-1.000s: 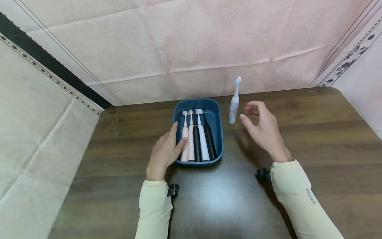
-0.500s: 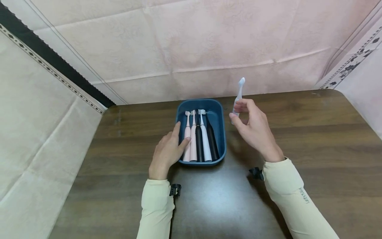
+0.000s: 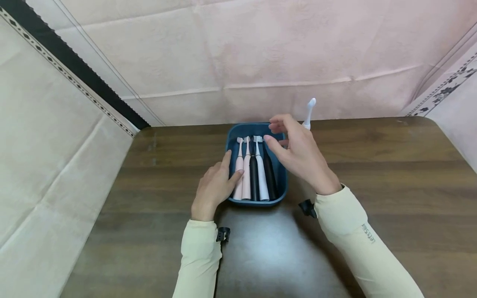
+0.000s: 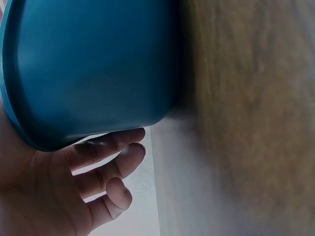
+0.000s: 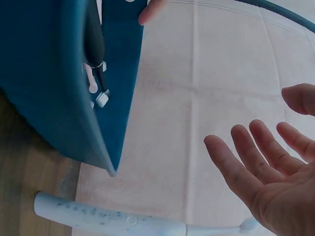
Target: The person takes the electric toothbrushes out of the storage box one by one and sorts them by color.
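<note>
A blue plastic bin [image 3: 257,203] holds two pink electric toothbrushes [image 3: 246,178], two black ones [image 3: 254,178] and a white one [image 3: 261,178], lying side by side. My left hand [image 3: 214,186] grips the bin's left side, thumb over the rim; the left wrist view shows its fingers along the outer wall [image 4: 98,64]. Over the bin's right side hovers my right hand [image 3: 302,153], fingers loosely spread, holding nothing. Behind that hand a pale electric toothbrush [image 3: 309,111] stands upright on the table; its button-dotted handle [image 5: 123,222] shows in the right wrist view.
The dark wooden table [image 3: 156,186] extends on both sides of the bin. Pale patterned cloth [image 3: 261,54] hangs behind its back edge, with more cloth at the left and right. A black wrist camera [image 3: 307,208] sits on the right sleeve.
My right hand has moved left, from beside the upright toothbrush, past its front, to above the bin's right side. The toothbrush stays standing. My left hand keeps its place on the bin.
</note>
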`<state>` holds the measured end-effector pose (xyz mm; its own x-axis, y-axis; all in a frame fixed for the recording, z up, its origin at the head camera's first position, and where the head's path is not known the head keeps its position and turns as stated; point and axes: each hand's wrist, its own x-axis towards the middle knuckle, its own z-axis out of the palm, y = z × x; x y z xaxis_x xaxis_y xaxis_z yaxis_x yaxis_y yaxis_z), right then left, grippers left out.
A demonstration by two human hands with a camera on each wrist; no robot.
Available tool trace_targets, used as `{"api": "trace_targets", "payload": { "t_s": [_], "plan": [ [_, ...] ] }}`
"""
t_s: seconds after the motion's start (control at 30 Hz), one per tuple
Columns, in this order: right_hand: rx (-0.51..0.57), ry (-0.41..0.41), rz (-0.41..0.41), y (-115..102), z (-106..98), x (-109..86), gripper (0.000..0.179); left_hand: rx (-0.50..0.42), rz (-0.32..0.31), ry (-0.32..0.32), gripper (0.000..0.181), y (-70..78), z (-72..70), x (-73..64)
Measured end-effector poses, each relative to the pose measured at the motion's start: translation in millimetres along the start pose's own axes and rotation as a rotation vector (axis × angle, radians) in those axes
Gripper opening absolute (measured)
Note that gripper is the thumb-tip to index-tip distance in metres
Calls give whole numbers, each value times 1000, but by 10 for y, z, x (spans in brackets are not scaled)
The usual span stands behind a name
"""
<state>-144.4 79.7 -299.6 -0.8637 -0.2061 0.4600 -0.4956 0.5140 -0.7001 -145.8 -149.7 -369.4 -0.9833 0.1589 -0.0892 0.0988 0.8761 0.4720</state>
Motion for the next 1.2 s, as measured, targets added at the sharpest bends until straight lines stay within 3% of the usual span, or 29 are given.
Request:
{"api": "trace_targets", "payload": {
  "t_s": [0.13,0.27,0.47,0.7,0.97,1.2],
  "plan": [
    [-42,-52,10,-5,23,69,38,1,-3,1,76,4,-5,-2],
    [-109,-112,81,21,46,135,38,9,7,8,76,7,-14,-3],
    [-245,-270,180,93,144,263,35,22,3,7,75,-3,-20,-3],
    [-402,-456,200,173,321,395,39,28,-20,-1,76,6,-15,2],
    [-514,-643,230,288,356,426,31,44,-6,4,77,122,10,-10],
    [-618,-686,257,348,352,416,26,67,20,-1,77,188,38,-8]
  ]
}}
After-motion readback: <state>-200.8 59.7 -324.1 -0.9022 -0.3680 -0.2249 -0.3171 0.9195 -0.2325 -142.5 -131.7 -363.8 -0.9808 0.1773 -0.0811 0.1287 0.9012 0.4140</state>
